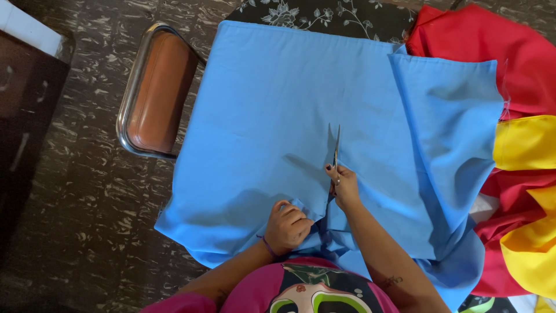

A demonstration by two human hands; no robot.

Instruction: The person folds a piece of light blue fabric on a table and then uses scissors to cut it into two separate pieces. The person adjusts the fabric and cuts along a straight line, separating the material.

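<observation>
Cloth of light blue colour (278, 98) lies spread flat over the tabletop (324, 11), and it looks thin, soft and light, so it would slide and wrinkle easily and is best held close beside the cut. The left hand (288, 227) is closed into a fist, pinching the near edge of the cloth left of the slit. The right hand (343, 184) is closed around the handles of the scissors (336, 152), whose blades point to the far side.

Table (324, 14): dark cloth with pale floral print, bare only along the far edge. Blue fabric (260, 116) spread flat over most of the top, draping over the near edge. Red fabric (492, 46) and yellow fabric (521, 142) bunched along the right edge.
</observation>
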